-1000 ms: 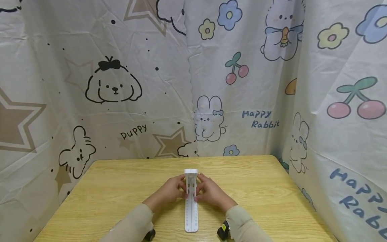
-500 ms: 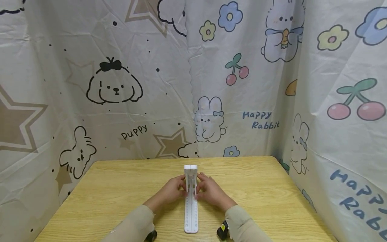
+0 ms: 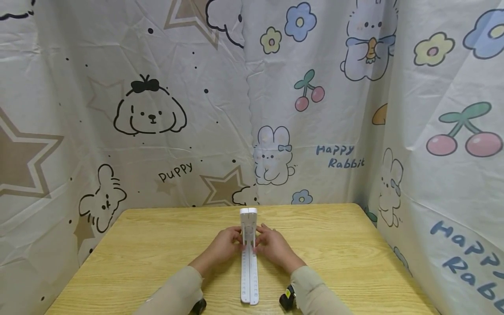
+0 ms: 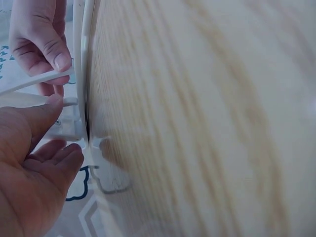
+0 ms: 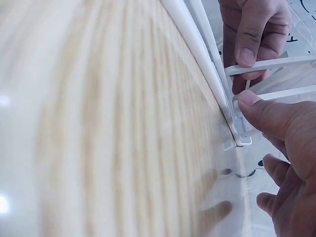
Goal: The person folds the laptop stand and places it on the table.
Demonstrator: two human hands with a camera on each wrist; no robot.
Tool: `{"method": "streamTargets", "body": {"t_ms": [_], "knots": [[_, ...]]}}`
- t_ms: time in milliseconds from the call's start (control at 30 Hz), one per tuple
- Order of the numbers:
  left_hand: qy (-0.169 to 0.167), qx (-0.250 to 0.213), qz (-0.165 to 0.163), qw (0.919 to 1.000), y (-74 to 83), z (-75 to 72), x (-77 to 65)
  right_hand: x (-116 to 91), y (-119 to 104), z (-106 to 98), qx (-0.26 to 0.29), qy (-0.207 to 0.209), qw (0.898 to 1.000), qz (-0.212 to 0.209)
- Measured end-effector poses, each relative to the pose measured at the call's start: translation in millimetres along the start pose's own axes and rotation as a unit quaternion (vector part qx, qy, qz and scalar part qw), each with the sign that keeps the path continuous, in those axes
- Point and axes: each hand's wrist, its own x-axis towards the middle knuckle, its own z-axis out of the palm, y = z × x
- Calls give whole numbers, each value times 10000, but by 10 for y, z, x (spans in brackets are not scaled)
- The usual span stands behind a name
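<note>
In the head view, a white foldable laptop stand [image 3: 249, 273] rests on the table, its two notched rails side by side and its upper section tilted up at the far end. My left hand [image 3: 225, 245] pinches a thin strut on the stand's left side. Mirroring it, my right hand [image 3: 277, 248] pinches the strut on the right. The left wrist view shows a strut [image 4: 47, 77] between the right hand's thumb and fingers. In the right wrist view, the right thumb [image 5: 250, 97] presses on a strut, with the remaining fingers partly spread below.
Beneath the stand is a wood-grain table [image 3: 165, 236]. A printed curtain [image 3: 220, 144] hangs behind the table's far edge and along the sides. Small black devices, one of them a black box [image 3: 288, 298], sit at the wrists below the beige sleeves [image 3: 175, 291].
The stand's upper section has risen and shows more of its face. Both hands have shifted slightly away from me. The rails' near ends are now a little out of line.
</note>
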Motion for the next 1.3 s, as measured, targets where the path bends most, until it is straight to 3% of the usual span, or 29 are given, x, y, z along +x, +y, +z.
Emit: {"method": "streamTargets", "body": {"t_ms": [433,733,1300], "knots": [[345,-311,-292,9985,-70,27,11,48,27,62,116,261,9996,-17],[521,-861,-643,9928,-84,13,55,99,-6,31,186,348,9992,-63],[717,-956,-823,9894,-101,-11,69,173,-17,37,138,523,9985,27]]}}
